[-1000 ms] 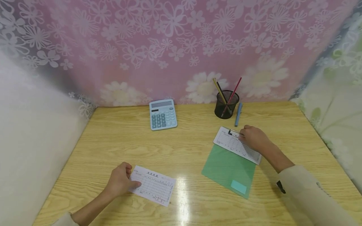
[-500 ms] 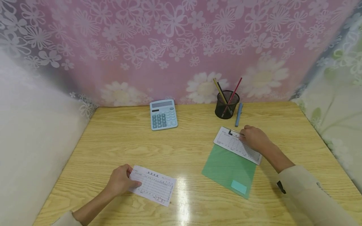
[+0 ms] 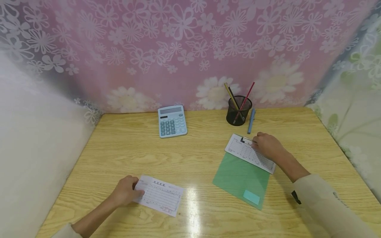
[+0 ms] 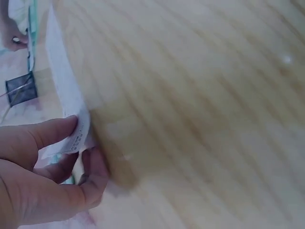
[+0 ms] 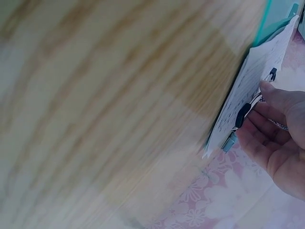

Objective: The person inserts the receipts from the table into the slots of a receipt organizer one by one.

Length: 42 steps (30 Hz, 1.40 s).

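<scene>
In the head view my left hand (image 3: 125, 191) pinches the left end of a white printed receipt slip (image 3: 160, 195) between thumb and fingers, over the table's front left. The left wrist view has the thumb (image 4: 59, 129) on one face of the slip, which stands edge-on there. Over at the right, a green translucent clipboard (image 3: 238, 175) lies askew, with white printed slips (image 3: 239, 148) across its upper part. My right hand (image 3: 268, 145) pinches the metal clip (image 3: 246, 141) at the clipboard's top edge, thumb and fingers on the clip in the right wrist view.
A blue calculator (image 3: 172, 122) lies at the back of the wooden table. Behind the clipboard stand a black mesh pen cup (image 3: 235, 117) with several pencils and, beside it, a blue pen (image 3: 251, 121). A pale blue label (image 3: 251, 197) sits at the clipboard's lower corner. Floral-patterned cloth borders the back.
My left hand has shifted slightly left and down with the receipt slip, whose surface is tilted a little differently. My right hand has stayed on the clip.
</scene>
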Tool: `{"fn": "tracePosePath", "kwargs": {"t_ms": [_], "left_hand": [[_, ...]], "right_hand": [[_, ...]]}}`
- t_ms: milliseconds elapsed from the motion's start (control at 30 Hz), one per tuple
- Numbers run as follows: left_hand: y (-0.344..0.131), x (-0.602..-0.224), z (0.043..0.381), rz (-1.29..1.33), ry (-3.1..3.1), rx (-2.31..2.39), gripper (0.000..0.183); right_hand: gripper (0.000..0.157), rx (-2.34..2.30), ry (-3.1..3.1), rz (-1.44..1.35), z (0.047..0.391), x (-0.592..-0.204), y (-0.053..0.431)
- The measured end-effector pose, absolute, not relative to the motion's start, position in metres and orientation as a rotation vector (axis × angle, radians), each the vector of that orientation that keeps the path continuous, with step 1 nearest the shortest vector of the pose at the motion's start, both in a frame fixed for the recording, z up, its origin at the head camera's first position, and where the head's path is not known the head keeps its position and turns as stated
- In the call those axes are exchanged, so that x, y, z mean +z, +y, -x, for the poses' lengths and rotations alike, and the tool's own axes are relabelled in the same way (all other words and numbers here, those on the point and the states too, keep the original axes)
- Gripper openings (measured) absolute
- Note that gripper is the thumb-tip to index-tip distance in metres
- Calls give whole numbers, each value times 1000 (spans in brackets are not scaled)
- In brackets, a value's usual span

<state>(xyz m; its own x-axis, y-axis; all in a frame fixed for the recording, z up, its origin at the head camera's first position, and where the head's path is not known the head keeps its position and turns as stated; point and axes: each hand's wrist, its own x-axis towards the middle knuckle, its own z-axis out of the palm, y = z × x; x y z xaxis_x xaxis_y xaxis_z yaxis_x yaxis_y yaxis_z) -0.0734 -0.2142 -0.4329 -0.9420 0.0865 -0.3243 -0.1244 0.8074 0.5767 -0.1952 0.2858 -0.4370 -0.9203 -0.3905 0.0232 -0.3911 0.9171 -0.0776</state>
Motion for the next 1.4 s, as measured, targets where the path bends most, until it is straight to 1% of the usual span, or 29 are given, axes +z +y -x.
{"fn": "tracePosePath", "kwargs": {"t_ms": [67,233,400,633,800,967,1167,1400], "left_hand": [[-214,-430,74,41,2628,894,9],[-211,-424,75,112,2527,991,14],[-211,-423,77,172,2523,1016,12],[-215,-417,85,91,2580,1006,4],[-216,-402,95,36,2599,1078,4],[-212,-384,109,-98,2644,1142,6],[-189,-365,127,-193,2655,1257,12],[-139,-369,146,-243,2456,1464,13]], "right_hand": [[20,126,-3071,-622,195,-437,286],[19,140,-3071,-618,195,-437,286],[18,149,-3069,-624,196,-436,286],[18,154,-3073,-616,194,-435,285],[17,153,-3074,-622,194,-436,285],[16,155,-3066,-626,194,-435,285],[19,147,-3086,-619,194,-434,287],[17,156,-3088,-628,196,-434,287]]}}
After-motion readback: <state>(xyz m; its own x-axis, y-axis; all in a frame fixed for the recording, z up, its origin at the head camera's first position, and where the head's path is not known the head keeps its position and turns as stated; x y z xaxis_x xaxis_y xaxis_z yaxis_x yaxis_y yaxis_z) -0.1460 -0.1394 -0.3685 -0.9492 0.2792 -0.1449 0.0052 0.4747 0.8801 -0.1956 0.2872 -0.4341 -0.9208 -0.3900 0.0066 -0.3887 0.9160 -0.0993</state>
